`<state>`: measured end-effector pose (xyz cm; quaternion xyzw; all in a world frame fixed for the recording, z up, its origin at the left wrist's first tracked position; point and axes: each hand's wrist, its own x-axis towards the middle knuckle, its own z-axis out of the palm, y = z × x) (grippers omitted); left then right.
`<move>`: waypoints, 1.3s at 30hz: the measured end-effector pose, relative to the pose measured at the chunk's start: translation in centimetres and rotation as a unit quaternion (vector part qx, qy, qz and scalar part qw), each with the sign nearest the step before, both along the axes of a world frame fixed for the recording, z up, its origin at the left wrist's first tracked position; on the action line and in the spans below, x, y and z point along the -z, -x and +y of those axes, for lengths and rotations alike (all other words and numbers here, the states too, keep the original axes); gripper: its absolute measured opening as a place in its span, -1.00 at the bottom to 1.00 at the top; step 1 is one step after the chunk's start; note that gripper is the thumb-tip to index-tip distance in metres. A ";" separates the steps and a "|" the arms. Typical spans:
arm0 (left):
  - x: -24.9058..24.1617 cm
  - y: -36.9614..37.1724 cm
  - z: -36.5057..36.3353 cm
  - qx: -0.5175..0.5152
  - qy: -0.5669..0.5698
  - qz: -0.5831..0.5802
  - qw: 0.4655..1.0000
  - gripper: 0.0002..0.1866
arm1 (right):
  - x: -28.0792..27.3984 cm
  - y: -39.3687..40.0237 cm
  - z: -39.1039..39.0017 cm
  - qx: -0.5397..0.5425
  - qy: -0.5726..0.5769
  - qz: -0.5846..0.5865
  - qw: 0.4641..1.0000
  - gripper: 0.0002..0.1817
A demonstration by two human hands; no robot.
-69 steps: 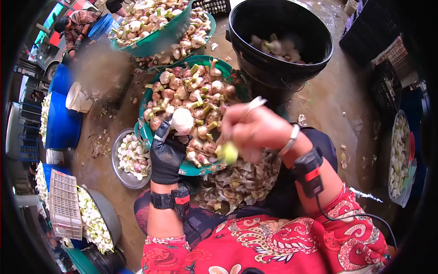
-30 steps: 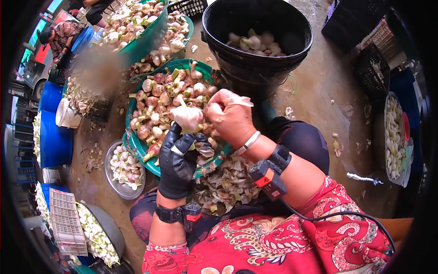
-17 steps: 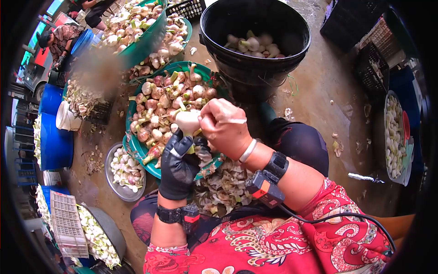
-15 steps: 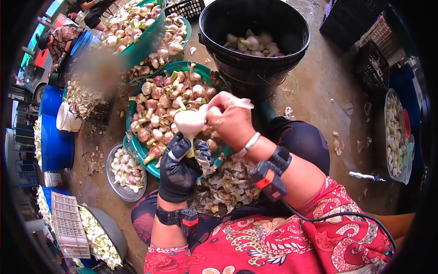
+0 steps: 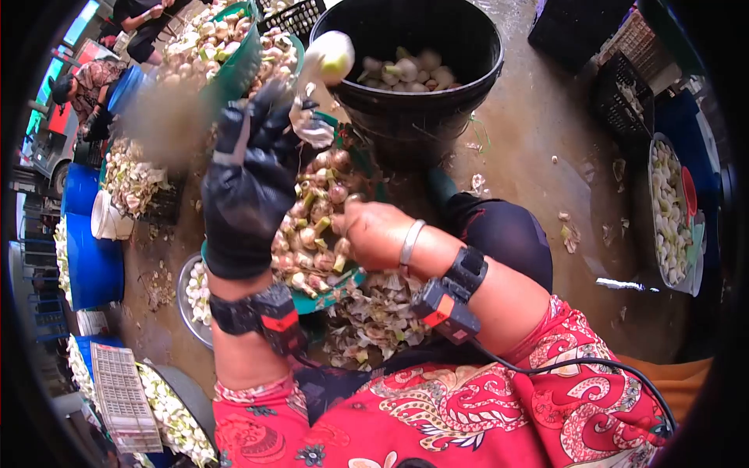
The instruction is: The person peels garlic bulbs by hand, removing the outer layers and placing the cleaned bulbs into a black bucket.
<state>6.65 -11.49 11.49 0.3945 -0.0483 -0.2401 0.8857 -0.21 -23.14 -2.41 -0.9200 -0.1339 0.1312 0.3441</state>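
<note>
A peeled white garlic bulb [image 5: 334, 58] stands stem-down above the fingertips of my left hand [image 5: 248, 175], which wears a black glove. The stem runs down to the fingers, blurred by motion, and a loose papery skin [image 5: 312, 127] hangs beside them. My bare right hand [image 5: 378, 236] is low over the green basin [image 5: 343, 282] of unpeeled garlic [image 5: 316, 210]. Its fingers are curled in among the bulbs at the basin's right side, and I cannot tell what is in them.
A black bucket [image 5: 413, 117] holding peeled bulbs stands ahead. Garlic skins [image 5: 374, 320] are heaped at my lap. A metal bowl [image 5: 187, 292] of peeled garlic sits left; a tub of garlic [image 5: 669, 210] stands right. A person [image 5: 97, 86] works at far left.
My left hand has swung up and forward with the peeled bulb, near the bucket's rim. My right hand has left the bulb and dropped to the garlic in the basin.
</note>
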 end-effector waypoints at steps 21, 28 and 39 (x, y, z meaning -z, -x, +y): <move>38.2 3.9 13.4 0.126 -0.535 -0.027 0.835 -0.64 | -2.4 -1.1 -1.8 0.187 -0.108 -0.164 0.962 -0.78; 14.2 3.3 9.9 0.061 -0.367 -0.024 0.928 -0.59 | -1.5 -1.2 0.8 0.071 -0.247 -0.053 0.965 -0.25; 9.4 5.8 11.2 -0.114 -0.299 -0.103 0.942 -0.69 | -2.2 -0.6 5.6 0.100 -0.481 0.032 0.870 -0.20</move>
